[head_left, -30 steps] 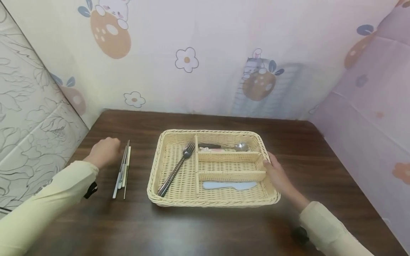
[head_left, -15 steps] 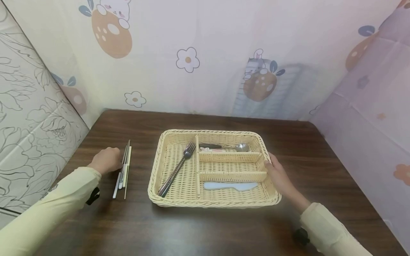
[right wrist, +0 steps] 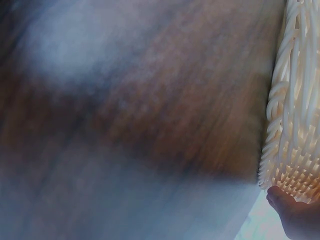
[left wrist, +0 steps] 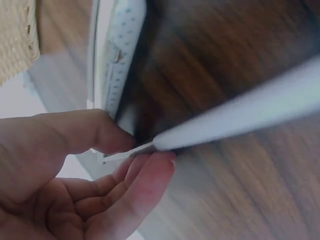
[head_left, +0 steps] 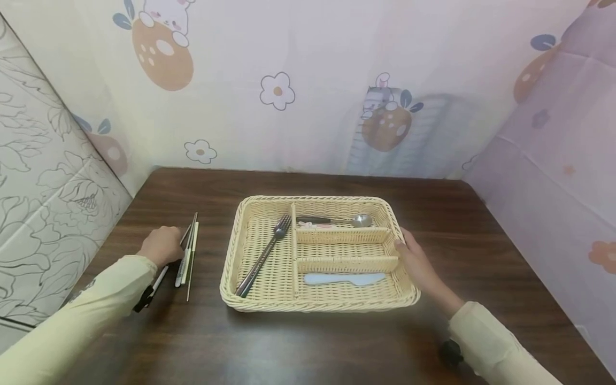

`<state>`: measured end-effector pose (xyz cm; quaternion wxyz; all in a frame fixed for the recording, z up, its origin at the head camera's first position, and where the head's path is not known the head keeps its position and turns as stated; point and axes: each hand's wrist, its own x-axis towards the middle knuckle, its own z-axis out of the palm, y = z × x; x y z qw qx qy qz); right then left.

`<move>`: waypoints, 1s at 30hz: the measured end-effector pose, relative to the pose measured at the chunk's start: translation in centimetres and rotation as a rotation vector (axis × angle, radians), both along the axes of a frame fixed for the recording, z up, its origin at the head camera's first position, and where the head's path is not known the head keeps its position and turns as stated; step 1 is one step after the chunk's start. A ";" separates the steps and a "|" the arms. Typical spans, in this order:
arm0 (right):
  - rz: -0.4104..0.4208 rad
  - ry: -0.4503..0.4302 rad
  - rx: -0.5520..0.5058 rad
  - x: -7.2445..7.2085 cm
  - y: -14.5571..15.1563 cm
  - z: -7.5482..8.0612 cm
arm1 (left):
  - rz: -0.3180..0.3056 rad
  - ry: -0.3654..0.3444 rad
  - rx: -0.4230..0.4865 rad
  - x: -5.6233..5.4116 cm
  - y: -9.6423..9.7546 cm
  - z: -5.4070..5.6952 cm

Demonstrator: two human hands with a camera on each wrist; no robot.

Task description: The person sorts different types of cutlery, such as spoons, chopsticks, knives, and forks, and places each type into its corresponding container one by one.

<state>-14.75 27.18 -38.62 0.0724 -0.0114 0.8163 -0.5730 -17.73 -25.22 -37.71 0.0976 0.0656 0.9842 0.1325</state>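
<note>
Between the thumb and fingertips of my left hand point(head_left: 162, 246) is a chopstick point(left wrist: 240, 110) with a white handle and a metal shaft, held at a slant and angled away from the others. Just right of that hand, more chopsticks point(head_left: 190, 255) lie side by side on the table; one has a speckled white handle point(left wrist: 122, 50) in the left wrist view. My right hand point(head_left: 420, 264) grips the right rim of a cream woven basket point(head_left: 317, 306), thumb over the edge; its other fingers are mostly hidden.
Dark forks point(head_left: 263, 259) lie in the basket's left compartment. A spoon point(head_left: 361, 220) is in the back right compartment, and a pale blue knife point(head_left: 344, 279) in the front one. Patterned cloth walls point(head_left: 317, 123) enclose the brown table point(head_left: 289, 347) at the back and sides.
My left hand has come down to the chopsticks and pinched one, shifting its white end left and tilting it away from the rest. The right hand stays on the basket rim.
</note>
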 end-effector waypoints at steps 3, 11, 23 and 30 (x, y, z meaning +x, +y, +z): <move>-0.005 -0.007 0.001 0.0 -0.1 0.1 | -0.008 0.019 -0.014 0.0 -0.3 -0.3; -0.009 -0.006 0.000 -0.1 0.0 0.2 | -0.042 0.131 -0.021 -0.3 -1.2 0.3; -0.001 -0.013 -0.013 -0.1 0.0 0.1 | -0.134 0.224 -0.051 -1.1 2.3 5.5; 0.004 -0.009 -0.012 -0.1 -0.1 0.1 | -0.246 0.266 -0.040 -1.4 6.6 7.9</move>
